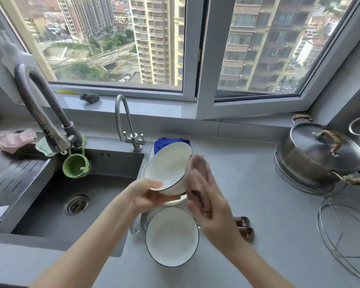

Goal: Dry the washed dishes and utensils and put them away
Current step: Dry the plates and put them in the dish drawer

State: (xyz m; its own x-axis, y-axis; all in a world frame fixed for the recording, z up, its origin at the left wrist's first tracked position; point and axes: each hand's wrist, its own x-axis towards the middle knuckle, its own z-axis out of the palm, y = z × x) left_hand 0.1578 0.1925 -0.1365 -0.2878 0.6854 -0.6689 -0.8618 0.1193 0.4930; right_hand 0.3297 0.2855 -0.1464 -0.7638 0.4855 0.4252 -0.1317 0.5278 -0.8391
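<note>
Left hand (146,194) first: we have it curled on the near rim of a white bowl (168,165), thumb laid on the inside of the rim and fingers tucked beneath; the bowl hangs tilted, its mouth turned toward us, above the countertop (258,183) and just right of the sink (50,208); held that way, we judge, its outer wall is offered to the other hand.

Our right hand (214,213) meets the bowl from the side with a pinkish cloth (196,175); the fingers run long and nearly straight, flattening the cloth against the bowl's outer wall; the thumb seems to fold over the cloth's lower end and pin it to the palm, though motion blur softens that detail; we read this as wiping the outside dry.

Directly beneath the hands a second bowl (172,235), the same white with a dark rim, sits mouth-up on other pieces we cannot make out; it is kept close, presumably so each piece can be lifted, dried and swapped with little reach; a blue cloth (170,141) lies on the countertop just behind the raised bowl; a lidded steel pot (320,156) stands well apart to the right.

Putting away has not begun for the bowl in hand; we cannot see where the dishes belong.
</note>
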